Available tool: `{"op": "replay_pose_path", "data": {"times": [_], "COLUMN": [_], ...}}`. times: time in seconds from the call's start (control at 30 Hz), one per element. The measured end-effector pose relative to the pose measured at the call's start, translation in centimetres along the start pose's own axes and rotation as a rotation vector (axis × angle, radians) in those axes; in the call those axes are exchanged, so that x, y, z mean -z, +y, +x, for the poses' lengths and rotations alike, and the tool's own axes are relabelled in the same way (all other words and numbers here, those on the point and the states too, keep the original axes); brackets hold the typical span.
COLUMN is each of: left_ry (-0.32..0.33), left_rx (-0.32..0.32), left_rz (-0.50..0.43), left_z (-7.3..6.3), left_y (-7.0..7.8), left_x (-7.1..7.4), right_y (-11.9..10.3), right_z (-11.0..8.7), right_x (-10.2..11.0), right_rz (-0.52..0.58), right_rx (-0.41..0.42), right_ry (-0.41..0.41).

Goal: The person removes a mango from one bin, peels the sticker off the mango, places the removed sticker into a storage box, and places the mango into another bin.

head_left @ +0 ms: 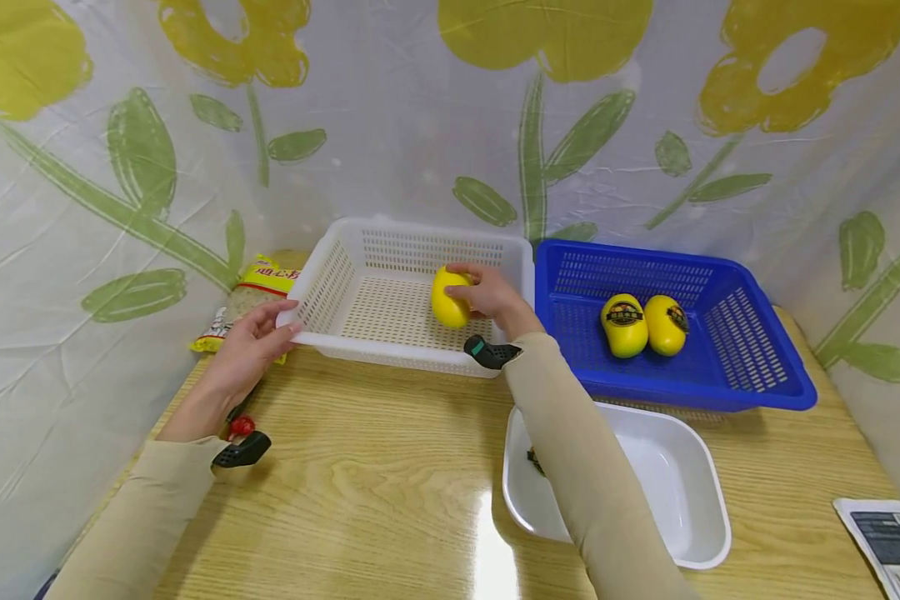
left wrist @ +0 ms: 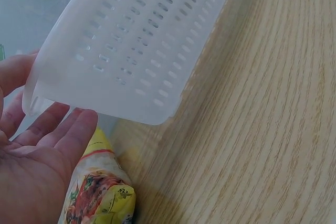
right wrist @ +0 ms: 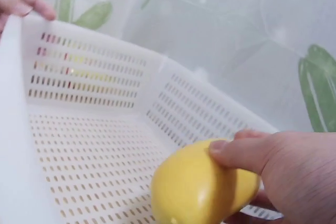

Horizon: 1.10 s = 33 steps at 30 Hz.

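Observation:
In the head view my right hand (head_left: 491, 293) grips a yellow mango (head_left: 448, 302) inside the white perforated basket (head_left: 405, 358). In the right wrist view the thumb lies across the top of the mango (right wrist: 194, 184), above the slotted floor. My left hand (head_left: 243, 354) holds the basket's left front corner by the rim. From the left wrist, the thumb shows over the rim of the basket (left wrist: 105, 51), with fingers below it. Two more mangoes (head_left: 624, 327) with dark labels lie side by side in the blue basket (head_left: 675, 398).
A white basin (head_left: 675, 475) stands in front of the blue basket; my right forearm covers part of it and most of a dark-marked thing inside. A yellow food packet (head_left: 228, 321) lies left of the white basket. At the right edge is a flat printed packet (head_left: 888, 542).

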<state>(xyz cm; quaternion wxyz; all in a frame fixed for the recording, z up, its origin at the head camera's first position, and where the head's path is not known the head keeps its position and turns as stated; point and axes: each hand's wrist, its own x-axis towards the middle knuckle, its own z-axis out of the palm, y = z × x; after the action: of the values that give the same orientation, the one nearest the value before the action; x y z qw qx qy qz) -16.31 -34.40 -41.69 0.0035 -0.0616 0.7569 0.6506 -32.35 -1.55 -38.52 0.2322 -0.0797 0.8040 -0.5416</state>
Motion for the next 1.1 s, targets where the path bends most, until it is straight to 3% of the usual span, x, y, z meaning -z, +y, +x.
{"op": "replay_pose_path", "data": {"times": [0.27, 0.57, 1.1], "left_ry": [-0.001, -0.001, -0.007], "left_rx": [0.005, 0.008, 0.011], "left_rz": [-0.004, -0.009, 0.016], "left_z": [0.1, 0.12, 0.01], "left_y": [-0.02, 0.1, 0.17], "left_x": [0.12, 0.1, 0.16], "right_y": [0.46, 0.98, 0.85], "right_z": [0.29, 0.65, 0.31], "right_x": [-0.02, -0.41, -0.6], "right_rz": [0.033, -0.108, -0.029], "right_rx": [-0.103, -0.06, -0.088], "right_ry": [-0.034, -0.072, -0.08]}}
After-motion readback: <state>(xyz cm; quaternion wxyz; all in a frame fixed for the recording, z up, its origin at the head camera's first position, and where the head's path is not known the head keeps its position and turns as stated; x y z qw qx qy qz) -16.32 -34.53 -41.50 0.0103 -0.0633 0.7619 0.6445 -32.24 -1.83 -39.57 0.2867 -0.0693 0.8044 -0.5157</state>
